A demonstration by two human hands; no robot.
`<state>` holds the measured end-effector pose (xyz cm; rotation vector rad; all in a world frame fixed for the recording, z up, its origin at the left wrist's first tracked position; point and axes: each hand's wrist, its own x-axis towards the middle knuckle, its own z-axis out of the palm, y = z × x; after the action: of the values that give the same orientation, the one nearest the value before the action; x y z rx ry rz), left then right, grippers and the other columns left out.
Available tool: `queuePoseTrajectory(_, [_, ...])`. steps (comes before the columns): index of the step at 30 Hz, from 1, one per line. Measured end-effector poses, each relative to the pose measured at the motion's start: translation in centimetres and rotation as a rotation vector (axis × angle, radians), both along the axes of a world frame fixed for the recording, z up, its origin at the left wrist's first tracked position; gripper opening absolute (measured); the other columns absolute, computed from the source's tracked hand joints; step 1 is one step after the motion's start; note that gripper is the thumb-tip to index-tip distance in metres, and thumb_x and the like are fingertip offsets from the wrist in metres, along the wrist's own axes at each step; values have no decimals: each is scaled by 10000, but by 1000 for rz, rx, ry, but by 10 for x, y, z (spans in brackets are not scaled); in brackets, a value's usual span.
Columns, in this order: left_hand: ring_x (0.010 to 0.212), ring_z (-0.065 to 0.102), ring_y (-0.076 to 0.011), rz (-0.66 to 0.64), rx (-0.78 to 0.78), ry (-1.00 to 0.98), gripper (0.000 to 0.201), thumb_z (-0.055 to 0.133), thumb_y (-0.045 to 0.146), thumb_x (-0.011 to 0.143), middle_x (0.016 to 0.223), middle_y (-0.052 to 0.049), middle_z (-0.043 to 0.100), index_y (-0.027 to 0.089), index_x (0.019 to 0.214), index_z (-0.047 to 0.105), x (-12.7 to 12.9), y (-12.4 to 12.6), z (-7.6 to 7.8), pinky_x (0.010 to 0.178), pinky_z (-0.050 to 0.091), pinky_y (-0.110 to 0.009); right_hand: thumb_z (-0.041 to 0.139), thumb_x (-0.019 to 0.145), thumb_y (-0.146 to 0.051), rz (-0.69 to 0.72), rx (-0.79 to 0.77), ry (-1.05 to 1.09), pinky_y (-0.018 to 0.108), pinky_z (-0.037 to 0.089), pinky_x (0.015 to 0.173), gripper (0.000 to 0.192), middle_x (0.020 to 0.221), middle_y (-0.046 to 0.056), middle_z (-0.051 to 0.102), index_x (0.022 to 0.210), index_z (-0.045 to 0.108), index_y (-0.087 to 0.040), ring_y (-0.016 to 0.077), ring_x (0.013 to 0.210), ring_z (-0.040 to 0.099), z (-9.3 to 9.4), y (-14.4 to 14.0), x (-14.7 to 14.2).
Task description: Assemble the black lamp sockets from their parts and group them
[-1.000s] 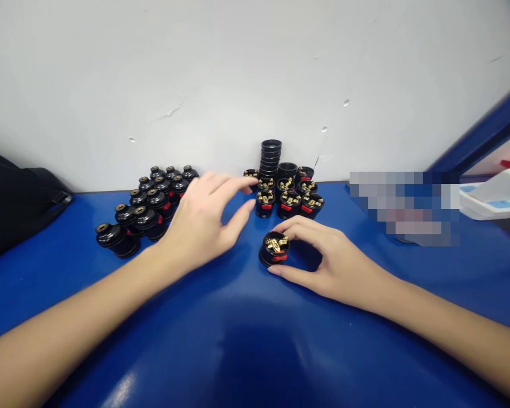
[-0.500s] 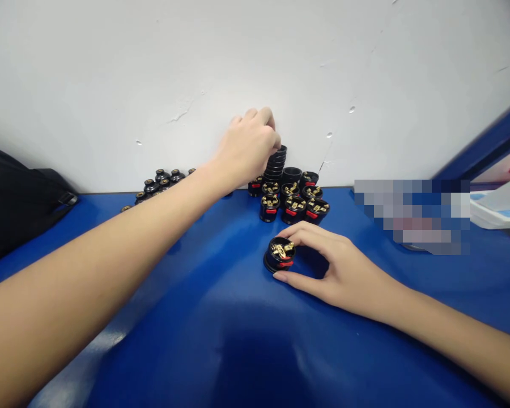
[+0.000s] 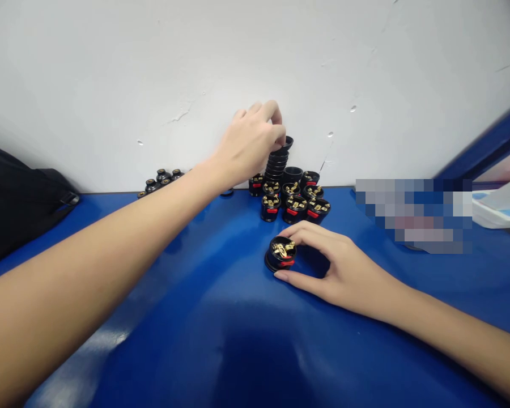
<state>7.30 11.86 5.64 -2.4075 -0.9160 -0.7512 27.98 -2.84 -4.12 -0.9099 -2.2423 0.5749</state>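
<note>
My left hand (image 3: 250, 143) reaches to the back of the blue table (image 3: 221, 340) and pinches the top black ring (image 3: 285, 142), tilted, off a tall stack of black rings (image 3: 276, 164) by the wall. My right hand (image 3: 331, 266) rests on the table and grips a black socket base (image 3: 280, 253) with brass contacts and a red tab, holding it between thumb and fingers. Just behind it stands a cluster of several like socket bases (image 3: 295, 201).
A group of black domed caps (image 3: 164, 177) sits at the back left, partly hidden by my left forearm. A black bag (image 3: 17, 192) lies at the far left. A white device (image 3: 501, 207) stands at the right edge, beside a blurred patch.
My left hand went from hovering over the table to the ring stack and has lifted and tilted the top ring. My right hand has stayed on the socket base.
</note>
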Motion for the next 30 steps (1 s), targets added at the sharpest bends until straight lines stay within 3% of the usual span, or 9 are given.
queuePoseTrajectory(4, [1093, 690, -302, -32, 12, -60, 227, 607, 125, 1017, 1249, -112, 706, 240, 1009, 802, -10, -27, 10, 930, 508, -476, 816, 952, -319, 8, 1, 4, 365, 582, 945, 172, 1161, 60, 750, 1063, 708, -245, 230, 1049, 750, 0, 1, 0])
queuePoseTrajectory(7, [1067, 689, -302, -8, 35, 29, 245, 554, 123, 1040, 1260, -114, 710, 222, 1016, 776, -24, -61, 10, 929, 505, -487, 818, 950, -314, 8, -1, 9, 371, 584, 956, 175, 1165, 63, 750, 1071, 711, -247, 235, 1061, 749, 0, 0, 0])
queuePoseTrajectory(10, [999, 680, -295, 17, 41, 144, 245, 528, 124, 1045, 1246, -117, 722, 210, 1004, 754, -41, -98, -3, 889, 506, -478, 817, 949, -318, 1, -4, 4, 386, 588, 961, 179, 1163, 68, 750, 1080, 717, -246, 244, 1067, 750, 0, -1, 0])
queuePoseTrajectory(15, [951, 663, -282, -1, -62, 197, 217, 519, 100, 1048, 1182, -138, 716, 156, 1032, 728, -66, -141, -41, 809, 497, -435, 819, 945, -311, -9, -1, -2, 399, 592, 959, 182, 1162, 74, 747, 1085, 724, -241, 249, 1069, 747, -1, -2, 1])
queuePoseTrajectory(19, [953, 641, -242, -41, -222, 101, 199, 514, 158, 1088, 1252, -132, 677, 167, 1068, 712, -75, -149, -61, 843, 509, -427, 817, 945, -300, -10, -17, -4, 390, 600, 961, 190, 1157, 69, 749, 1103, 730, -242, 240, 1069, 749, 0, -2, 1])
queuePoseTrajectory(25, [1183, 633, -278, -64, -458, -80, 120, 622, 244, 1052, 1386, -124, 615, 204, 1153, 673, -74, -148, -71, 1032, 529, -478, 829, 926, -342, -43, -98, 35, 374, 625, 1004, 333, 1183, 54, 780, 1220, 706, -245, 231, 1099, 771, 2, -1, -1])
queuePoseTrajectory(28, [1266, 634, -277, -38, -600, -222, 375, 739, 348, 1005, 1369, -99, 653, 236, 1335, 598, -72, -145, -81, 1097, 524, -472, 818, 933, -352, -53, -140, 51, 373, 627, 1028, 330, 1192, 33, 811, 1229, 702, -261, 229, 1104, 793, 2, -1, -2])
queuePoseTrajectory(30, [1185, 684, -246, -36, -692, -297, 429, 751, 358, 1003, 1258, -61, 719, 255, 1377, 568, -72, -143, -88, 1046, 553, -435, 802, 947, -349, -53, -152, 52, 370, 628, 1032, 287, 1181, 22, 824, 1206, 707, -268, 228, 1099, 802, 2, -2, -2])
